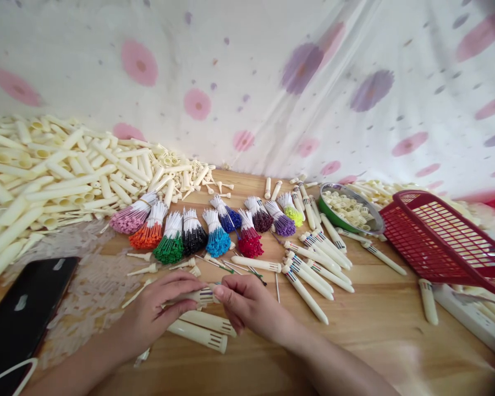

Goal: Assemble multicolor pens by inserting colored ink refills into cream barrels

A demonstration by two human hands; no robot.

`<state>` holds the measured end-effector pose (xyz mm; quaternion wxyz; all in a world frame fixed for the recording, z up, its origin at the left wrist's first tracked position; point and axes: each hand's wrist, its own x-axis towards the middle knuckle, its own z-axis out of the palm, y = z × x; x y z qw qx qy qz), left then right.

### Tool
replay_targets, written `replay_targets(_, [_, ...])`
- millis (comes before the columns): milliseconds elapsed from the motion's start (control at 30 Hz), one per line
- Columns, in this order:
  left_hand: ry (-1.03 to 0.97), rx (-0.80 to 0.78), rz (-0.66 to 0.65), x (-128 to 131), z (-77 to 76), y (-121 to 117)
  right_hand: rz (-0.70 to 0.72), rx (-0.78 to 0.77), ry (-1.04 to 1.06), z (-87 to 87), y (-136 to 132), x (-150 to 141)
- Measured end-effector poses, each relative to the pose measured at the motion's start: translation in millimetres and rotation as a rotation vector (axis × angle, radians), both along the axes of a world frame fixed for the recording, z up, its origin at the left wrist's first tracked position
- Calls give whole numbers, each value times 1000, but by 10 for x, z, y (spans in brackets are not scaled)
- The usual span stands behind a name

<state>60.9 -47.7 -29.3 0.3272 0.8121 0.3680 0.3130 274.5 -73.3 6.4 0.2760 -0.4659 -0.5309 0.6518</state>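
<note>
My left hand (160,308) is closed around a cream multicolour pen barrel (204,297), its slotted end pointing right. At that end my right hand (251,305) is closed in a pinch; what lies between its fingertips is too small to make out. Below the hands lie more slotted cream barrels (202,334) on the wooden table. Just beyond are loose thin refills (218,264), small cream plug pieces (144,269) and a single barrel (256,264). Bundles of white refills with coloured ends stand behind, among them green (168,247), black (193,236), light blue (218,239) and red (249,242).
A large heap of cream barrels (66,170) fills the back left. Pens with coloured sliders (309,275) lie to the right. Beyond them are a green-sided metal bowl (342,220) of small cream parts and a red plastic basket (445,236). A black phone (28,308) lies at left.
</note>
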Motion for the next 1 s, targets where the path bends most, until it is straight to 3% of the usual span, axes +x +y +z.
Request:
replay_targets(133, [7,-23,17,7,-5,-6,-54,27,-110,-53,8,-25])
replay_targets(300, [-38,-68,3,21,21,1,-33,-25,23,-52,42,-13])
replay_targets(400, [-64,-118,16,15,45,30,-34,28,19,6,74,73])
replay_targets(467, [-95,-175,31,5,57,51,-19,147,-193,69,104,170])
replay_targets(567, [-178,-293,73,-18,59,80,25,392,-737,149,151,323])
replay_targets(667, [-238,-391,73,-41,46,110,199,520,-1076,149,176,405])
replay_targets(867, [-343,-481,72,-63,21,150,539,625,-1159,-50,177,340])
replay_targets(1000, [-362,-492,116,-76,9,148,551,736,-1145,-32,189,359])
